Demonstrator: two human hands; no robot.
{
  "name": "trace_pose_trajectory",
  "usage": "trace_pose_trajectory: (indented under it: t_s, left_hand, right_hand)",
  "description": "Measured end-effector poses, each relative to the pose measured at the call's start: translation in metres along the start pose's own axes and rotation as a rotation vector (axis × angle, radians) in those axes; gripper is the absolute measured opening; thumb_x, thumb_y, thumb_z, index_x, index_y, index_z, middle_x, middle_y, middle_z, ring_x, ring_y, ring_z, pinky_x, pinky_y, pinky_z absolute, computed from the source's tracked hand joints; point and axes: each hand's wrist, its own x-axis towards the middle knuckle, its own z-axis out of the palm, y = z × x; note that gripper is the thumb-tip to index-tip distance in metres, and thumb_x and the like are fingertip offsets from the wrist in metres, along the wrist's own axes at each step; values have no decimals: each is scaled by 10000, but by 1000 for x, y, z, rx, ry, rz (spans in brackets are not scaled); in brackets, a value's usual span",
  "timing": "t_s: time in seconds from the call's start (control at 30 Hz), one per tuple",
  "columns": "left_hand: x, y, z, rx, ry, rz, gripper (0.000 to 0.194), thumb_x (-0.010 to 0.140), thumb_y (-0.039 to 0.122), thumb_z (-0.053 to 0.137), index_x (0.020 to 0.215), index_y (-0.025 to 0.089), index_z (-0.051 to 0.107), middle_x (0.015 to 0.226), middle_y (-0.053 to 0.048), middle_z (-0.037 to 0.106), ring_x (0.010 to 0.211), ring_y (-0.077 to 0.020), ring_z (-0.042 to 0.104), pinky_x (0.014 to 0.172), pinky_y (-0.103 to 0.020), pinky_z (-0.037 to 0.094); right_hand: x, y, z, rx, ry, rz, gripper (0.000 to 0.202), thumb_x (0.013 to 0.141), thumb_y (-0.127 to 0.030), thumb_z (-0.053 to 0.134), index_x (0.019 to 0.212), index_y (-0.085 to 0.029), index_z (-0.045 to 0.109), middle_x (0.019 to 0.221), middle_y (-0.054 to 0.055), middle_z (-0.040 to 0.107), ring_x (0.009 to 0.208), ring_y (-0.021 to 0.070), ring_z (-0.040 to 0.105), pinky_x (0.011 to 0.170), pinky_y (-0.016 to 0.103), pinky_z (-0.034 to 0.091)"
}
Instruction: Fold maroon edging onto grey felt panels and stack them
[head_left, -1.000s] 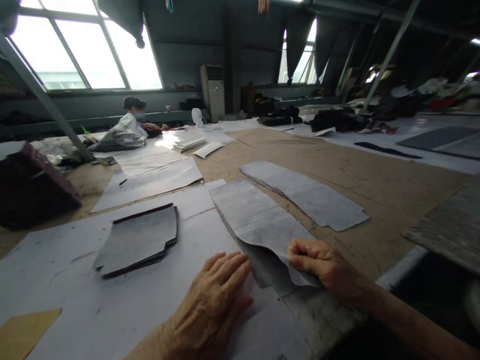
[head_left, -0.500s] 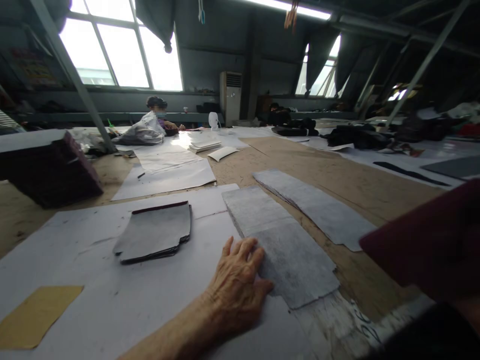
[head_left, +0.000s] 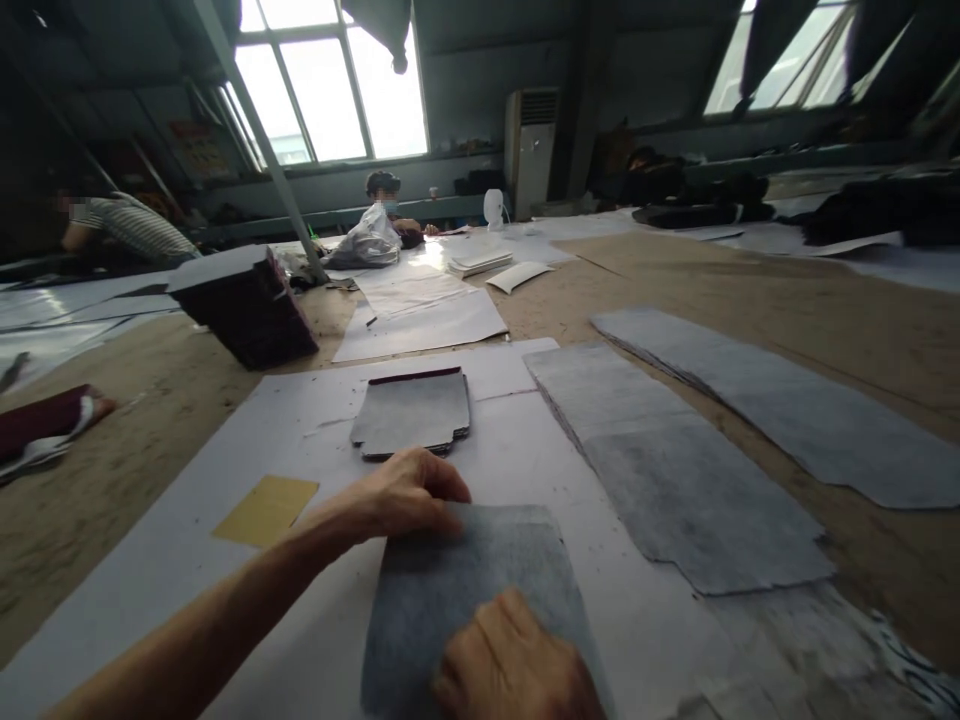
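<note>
Grey panel lies near, long axis running away from the worker

The grey panel (head_left: 469, 575) lies flat on a white paper sheet (head_left: 300, 620) at the near middle of the surface (head_left: 757, 265), its straight short end pointing far, its near end out of view. The left hand (head_left: 420, 500) is half curled at that far end; I can't tell whether it pinches the edge. The right hand (head_left: 517, 660), blurred, is loosely fisted over the near part, and its hold is hidden. Just beyond sits a small pile of grey pieces (head_left: 412, 410); a yellow piece (head_left: 266, 510) lies left. To the right, two long grey stacks (head_left: 697, 500) slant from far left to near right. Farther off, a clear plastic bag (head_left: 367, 240) bulges beside a seated person (head_left: 384, 190); its contents are unclear.
</note>
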Motion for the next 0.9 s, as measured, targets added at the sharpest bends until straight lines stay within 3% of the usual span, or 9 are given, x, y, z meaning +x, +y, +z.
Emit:
trace_pose_trajectory:
  t_s: [0.1,0.2,0.27,0.43,0.7,0.9]
  left_hand:
    - [-6,-7,7,113,114,63,223,585,153,608,788,174,696,687,8,612,623,-135,519,546,-225,364]
    - [-8,-15,17,157,230,148,233,602,110,592,793,200,691,771,16,598,704,-131,518,620,-230,380]
    - [-9,-19,21,189,273,227,226,612,81,593,773,207,690,769,19,594,734,-128,525,658,-234,389]
    - [-12,-27,24,310,338,483,238,685,46,584,801,221,695,774,10,598,740,-108,545,695,-235,427]
    - [-16,-39,23,571,368,875,293,810,42,406,911,167,651,768,-45,553,713,-129,471,651,-276,424]
    - [-17,-41,24,682,340,950,309,763,-28,382,930,121,595,799,-62,534,729,-151,416,652,-313,402]
  right_hand:
    - [7,7,6,187,86,0,199,767,-146,470,575,-194,446,503,-1,435,494,136,415,396,271,250]
    - [24,37,-16,201,-103,67,131,807,-131,464,834,-174,585,738,35,581,709,163,504,606,278,431]
    - [35,61,-31,77,-222,119,206,777,-107,532,969,-147,595,875,64,609,832,201,507,725,341,457]
    - [41,95,-40,37,-447,65,189,755,-103,591,934,-153,622,847,57,612,821,199,510,724,354,462]
    - [32,93,-43,56,-366,-114,209,853,-77,427,903,-157,613,761,40,593,722,147,492,649,303,433]
    - [30,94,-45,8,-364,-278,225,884,-92,398,1013,-89,583,828,73,597,800,165,503,688,328,464]
